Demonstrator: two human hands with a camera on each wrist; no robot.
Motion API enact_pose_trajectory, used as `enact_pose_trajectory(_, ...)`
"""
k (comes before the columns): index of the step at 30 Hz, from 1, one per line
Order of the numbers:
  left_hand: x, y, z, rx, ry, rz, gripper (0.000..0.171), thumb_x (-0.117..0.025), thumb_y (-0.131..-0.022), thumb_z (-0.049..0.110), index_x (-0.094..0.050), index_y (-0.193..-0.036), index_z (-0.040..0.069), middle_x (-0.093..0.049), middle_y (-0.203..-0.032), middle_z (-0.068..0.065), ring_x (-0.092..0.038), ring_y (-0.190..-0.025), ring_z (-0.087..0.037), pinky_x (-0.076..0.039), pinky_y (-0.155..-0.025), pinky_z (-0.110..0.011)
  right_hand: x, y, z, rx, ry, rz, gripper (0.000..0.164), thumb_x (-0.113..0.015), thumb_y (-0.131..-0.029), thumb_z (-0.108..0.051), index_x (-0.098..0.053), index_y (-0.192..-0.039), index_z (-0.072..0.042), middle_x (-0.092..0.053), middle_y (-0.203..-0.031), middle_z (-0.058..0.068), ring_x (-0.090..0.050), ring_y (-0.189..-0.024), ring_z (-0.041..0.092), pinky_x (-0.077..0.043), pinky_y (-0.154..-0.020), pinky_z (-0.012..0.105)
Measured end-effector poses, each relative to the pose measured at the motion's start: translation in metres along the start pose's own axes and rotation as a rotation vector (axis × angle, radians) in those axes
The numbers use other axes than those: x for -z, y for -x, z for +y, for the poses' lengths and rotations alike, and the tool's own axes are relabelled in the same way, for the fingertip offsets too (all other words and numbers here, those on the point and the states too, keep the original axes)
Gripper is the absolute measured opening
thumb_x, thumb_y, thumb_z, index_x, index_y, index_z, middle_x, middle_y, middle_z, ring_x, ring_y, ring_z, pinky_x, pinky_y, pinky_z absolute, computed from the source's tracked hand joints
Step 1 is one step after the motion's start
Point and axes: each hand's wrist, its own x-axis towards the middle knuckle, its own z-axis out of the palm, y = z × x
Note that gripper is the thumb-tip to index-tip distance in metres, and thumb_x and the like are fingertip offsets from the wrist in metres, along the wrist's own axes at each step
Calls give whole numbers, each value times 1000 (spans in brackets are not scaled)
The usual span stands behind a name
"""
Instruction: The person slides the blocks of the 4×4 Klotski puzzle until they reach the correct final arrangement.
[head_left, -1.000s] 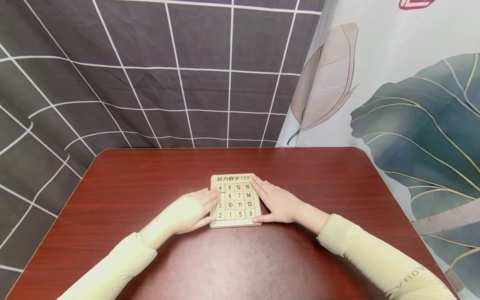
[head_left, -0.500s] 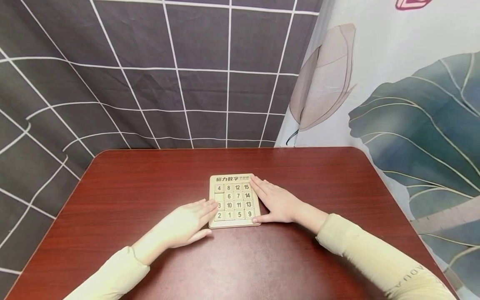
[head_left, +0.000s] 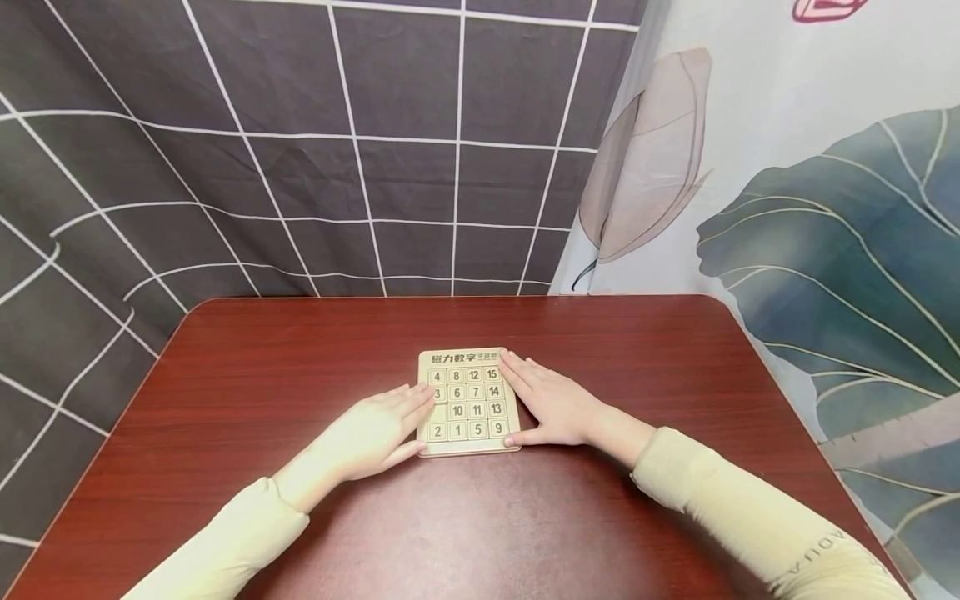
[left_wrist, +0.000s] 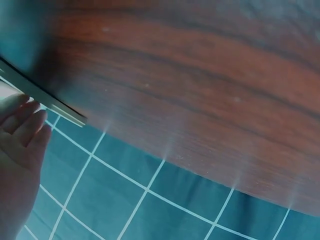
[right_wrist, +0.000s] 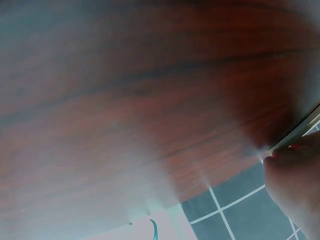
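A pale number slide puzzle [head_left: 472,447] lies flat on the table, its numbered tiles in a square grid. At its left edge, my left hand [head_left: 378,429] reaches in with straight fingers, the fingertips on the tile marked 3 [head_left: 440,393]. Below that tile is a vacant slot, above the tile marked 2 [head_left: 437,431]. My right hand [head_left: 561,407] rests along the right side, fingers straight at the upper corner and thumb on the lower corner. In the left wrist view, the puzzle's edge [left_wrist: 55,105] shows beyond the fingers; the right wrist view catches its edge [right_wrist: 299,131] too.
The dark red wooden table [head_left: 300,350] has rounded far corners. Behind it hangs a dark grey curtain [head_left: 405,183] with a white grid. A white curtain [head_left: 750,83] printed with large leaves hangs at the right.
My left hand drew back toward me, then pushed forward. The tile marked 3 slid up from the third row to the second, so the vacant slot moved down one row. My right hand stayed.
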Motion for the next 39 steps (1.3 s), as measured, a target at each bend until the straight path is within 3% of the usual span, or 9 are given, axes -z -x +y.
enact_pose_trajectory(11,10,17,15,-86,-10,86,65,-74,-97,42,-63,-143,-3,-65,-148,-18,-65,-138,-29,-54,-116,-43,-1,0,0,-9,-33,-18,115,-68,-93,-67,-18,-167,5,-11,-178,21,-19,-166,34,-26,-135,49)
enact_pose_trajectory(17,7,24,24,-86,-26,80,64,-73,-97,44,-65,-140,-2,-66,-147,-17,-66,-136,-27,-55,-115,-40,1,1,-1,-14,-51,-24,115,-69,-93,-66,-17,-167,5,-10,-178,21,-19,-166,35,-26,-135,49)
enact_pose_trajectory(26,3,19,24,-76,-71,90,63,-73,-96,47,-69,-137,0,-69,-144,-15,-66,-136,-26,-54,-116,-40,1,1,-2,-25,-57,-35,115,-69,-93,-65,-18,-167,6,-9,-179,21,-20,-166,35,-27,-135,50)
enact_pose_trajectory(39,2,5,10,-48,-121,73,60,-72,-97,45,-70,-135,-1,-70,-142,-15,-67,-134,-27,-53,-117,-40,0,0,-1,-16,-56,-26,115,-69,-93,-66,-18,-167,5,-9,-179,21,-22,-165,35,-28,-134,49)
